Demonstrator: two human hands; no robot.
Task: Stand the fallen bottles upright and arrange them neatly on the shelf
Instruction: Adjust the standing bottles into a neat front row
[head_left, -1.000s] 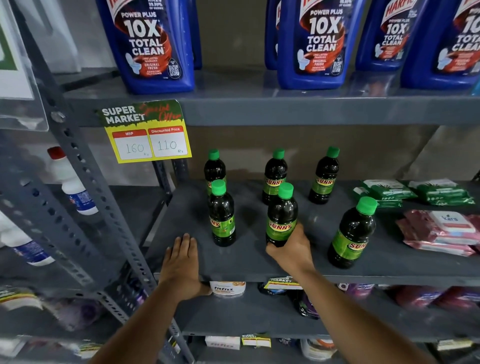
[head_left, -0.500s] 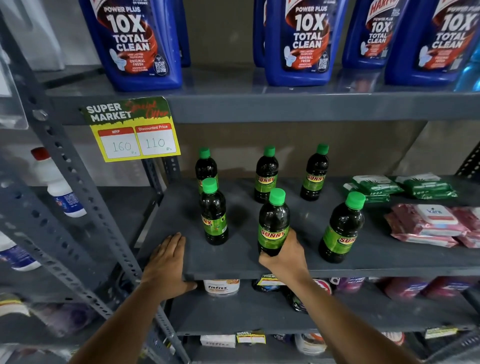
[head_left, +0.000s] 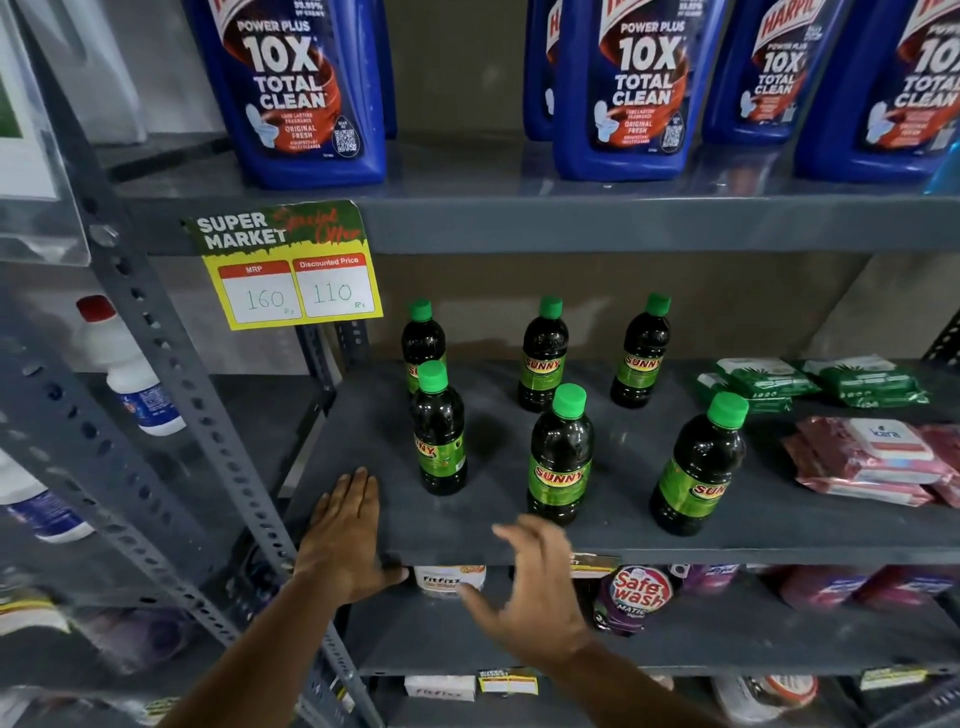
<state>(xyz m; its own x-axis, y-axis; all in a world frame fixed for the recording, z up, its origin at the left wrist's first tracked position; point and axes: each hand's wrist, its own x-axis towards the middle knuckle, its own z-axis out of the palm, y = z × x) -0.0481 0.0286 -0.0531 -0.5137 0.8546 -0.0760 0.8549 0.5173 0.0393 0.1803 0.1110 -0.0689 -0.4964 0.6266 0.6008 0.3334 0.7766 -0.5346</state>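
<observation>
Several dark bottles with green caps and green SUNNY labels stand upright on the grey shelf (head_left: 613, 540). Three are in a back row: left (head_left: 422, 338), middle (head_left: 543, 358), right (head_left: 640, 356). Three stand in front: left (head_left: 439, 434), middle (head_left: 560, 457), right (head_left: 698, 467). My left hand (head_left: 343, 535) lies flat on the shelf's front left corner, thumb under the edge. My right hand (head_left: 530, 587) hovers in front of the shelf edge, below the front middle bottle, fingers spread and holding nothing.
Green wipe packs (head_left: 810, 382) and pink packs (head_left: 872, 460) lie on the shelf's right part. Big blue cleaner bottles (head_left: 301, 88) fill the shelf above. A yellow price tag (head_left: 291, 265) hangs at upper left. A slotted grey upright (head_left: 171, 374) runs diagonally at left. Packaged goods sit below.
My right hand has let go of the front middle bottle and pulled back toward me, off the shelf. The bottle stays upright. My left hand has not moved.
</observation>
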